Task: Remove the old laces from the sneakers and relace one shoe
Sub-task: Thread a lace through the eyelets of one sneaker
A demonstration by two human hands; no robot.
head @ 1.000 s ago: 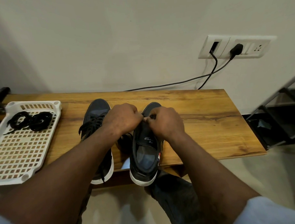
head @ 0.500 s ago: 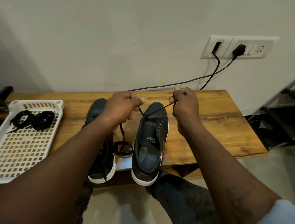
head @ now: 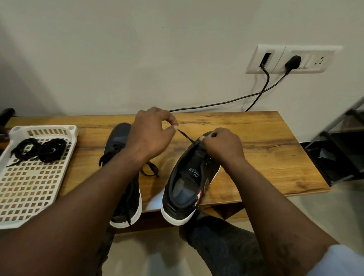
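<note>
Two dark sneakers with white soles stand on the wooden table [head: 261, 155], heels over its near edge. The right sneaker [head: 187, 187] has almost no lace in its eyelets. My right hand [head: 221, 145] is at its toe end, fingers curled onto the front eyelets. A black lace [head: 185, 137] runs taut from there up to my left hand [head: 151, 135], which pinches it between thumb and forefinger. A loose loop of that lace [head: 150, 169] lies between the shoes. The left sneaker [head: 119, 140], still laced, is partly hidden under my left forearm.
A white perforated tray [head: 29, 186] at the table's left holds coiled black laces [head: 39, 149]. A black cable [head: 227, 103] runs from a wall socket [head: 292, 59] along the table's back edge. A dark metal rack [head: 348, 147] stands to the right.
My right hand came down from holding the lace up to the right sneaker's toe eyelets. My left hand stayed raised with the lace and shifted right.
</note>
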